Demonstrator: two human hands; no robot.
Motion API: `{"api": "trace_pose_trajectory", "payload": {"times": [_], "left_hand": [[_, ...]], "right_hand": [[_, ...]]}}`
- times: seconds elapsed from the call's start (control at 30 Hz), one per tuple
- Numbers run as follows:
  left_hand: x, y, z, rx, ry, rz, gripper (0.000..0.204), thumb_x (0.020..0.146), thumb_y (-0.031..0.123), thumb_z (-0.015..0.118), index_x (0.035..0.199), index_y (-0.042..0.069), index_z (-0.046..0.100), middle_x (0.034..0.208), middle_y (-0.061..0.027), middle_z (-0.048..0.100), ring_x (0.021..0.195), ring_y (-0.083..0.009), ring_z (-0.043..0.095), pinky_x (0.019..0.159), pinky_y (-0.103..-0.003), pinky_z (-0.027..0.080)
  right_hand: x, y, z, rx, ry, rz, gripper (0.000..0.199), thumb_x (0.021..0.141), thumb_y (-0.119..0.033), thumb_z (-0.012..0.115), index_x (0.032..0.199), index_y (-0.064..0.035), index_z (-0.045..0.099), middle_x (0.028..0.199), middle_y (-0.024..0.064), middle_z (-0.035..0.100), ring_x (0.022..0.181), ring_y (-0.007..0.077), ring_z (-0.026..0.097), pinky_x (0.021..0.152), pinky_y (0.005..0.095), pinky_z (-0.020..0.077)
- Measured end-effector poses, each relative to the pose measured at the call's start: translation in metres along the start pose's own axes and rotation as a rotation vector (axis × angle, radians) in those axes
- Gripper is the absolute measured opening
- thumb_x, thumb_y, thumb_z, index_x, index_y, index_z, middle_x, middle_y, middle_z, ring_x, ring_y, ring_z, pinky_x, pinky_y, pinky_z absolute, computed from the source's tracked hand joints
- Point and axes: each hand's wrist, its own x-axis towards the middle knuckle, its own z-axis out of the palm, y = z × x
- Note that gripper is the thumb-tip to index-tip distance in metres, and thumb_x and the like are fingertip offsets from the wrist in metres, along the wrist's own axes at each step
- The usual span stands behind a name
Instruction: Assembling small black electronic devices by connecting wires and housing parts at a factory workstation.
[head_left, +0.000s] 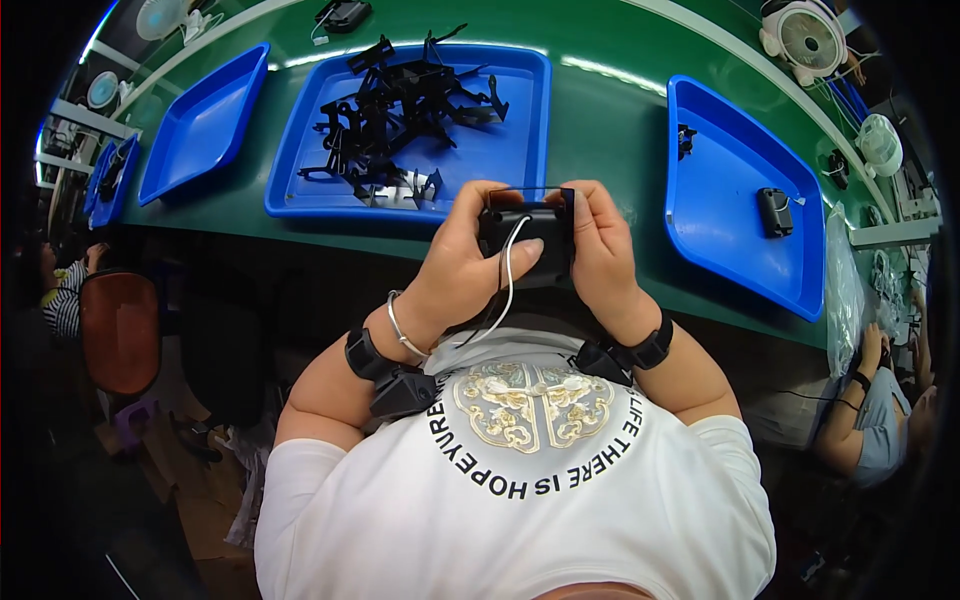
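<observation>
Just off the near edge of the green table, both my hands hold a boxy black device (553, 228). A white cable (512, 262) and a thin dark one hang down from it toward my shirt. My left hand (455, 262) grips the left side, its thumb lying across the face of the device. On the right side, my right hand (605, 250) pinches the edge near the top corner. A thin dark bar or plate edge (530, 188) runs along the top between my hands; its kind I cannot make out. The far side of the device is hidden.
Beyond my hands, a blue tray (528, 150) holds a heap of black plastic brackets (385, 120). Another blue tray (730, 210) at right contains a black device (773, 212) and a small black part (686, 141). Further left lies a third blue tray (205, 125). Another person (880, 415) sits at right.
</observation>
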Motion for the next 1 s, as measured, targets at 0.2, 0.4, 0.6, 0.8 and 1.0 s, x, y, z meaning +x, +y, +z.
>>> {"api": "trace_pose_trajectory", "payload": {"times": [0.2,0.4,0.6,0.8,1.0], "left_hand": [[0.002,0.002,0.005,-0.227,0.092,-0.07,0.041,0.078,0.009,0.066,0.111,0.002,0.042,0.095,-0.0053,0.052,0.086,-0.0093,0.052,0.075,-0.023,0.046],[-0.006,-0.004,0.0,-0.085,0.065,0.088,0.043,0.077,0.008,0.067,0.111,0.003,0.041,0.096,-0.0053,0.053,0.088,-0.0097,0.052,0.077,-0.023,0.046],[-0.005,0.004,-0.007,-0.319,-0.007,-0.05,0.047,0.078,0.006,0.065,0.117,0.001,0.039,0.099,-0.0066,0.053,0.091,-0.011,0.053,0.077,-0.024,0.047],[-0.014,0.013,-0.012,-0.771,-0.005,-0.181,0.036,0.088,0.013,0.056,0.118,0.001,0.043,0.092,-0.0055,0.056,0.082,-0.01,0.056,0.069,-0.021,0.048],[-0.012,-0.001,-0.006,-0.227,0.015,-0.095,0.039,0.096,0.033,0.039,0.112,0.0,0.051,0.072,-0.0011,0.055,0.059,-0.0063,0.052,0.05,-0.019,0.041]], "right_hand": [[-0.007,-0.008,0.001,-0.043,-0.061,-0.134,0.035,0.097,-0.018,0.038,0.125,0.0014,0.041,0.11,0.0055,0.054,0.092,0.0084,0.051,0.082,0.0224,0.0408],[-0.004,0.0,0.007,-0.003,-0.014,-0.066,0.037,0.097,-0.019,0.038,0.127,0.0014,0.039,0.114,0.0051,0.052,0.094,0.0088,0.051,0.083,0.0224,0.0406],[-0.011,-0.004,0.004,0.065,-0.129,-0.05,0.039,0.097,-0.018,0.037,0.13,0.0028,0.035,0.121,0.0073,0.048,0.106,0.0122,0.048,0.091,0.0245,0.0374],[-0.015,-0.011,0.003,0.144,-0.051,-0.184,0.041,0.097,-0.019,0.035,0.131,0.0031,0.032,0.125,0.0093,0.045,0.11,0.013,0.046,0.094,0.0259,0.0354],[-0.015,-0.008,0.013,-0.1,0.049,-0.403,0.04,0.096,-0.02,0.037,0.128,0.0052,0.035,0.121,0.0112,0.047,0.107,0.0148,0.047,0.092,0.0267,0.0362]]}}
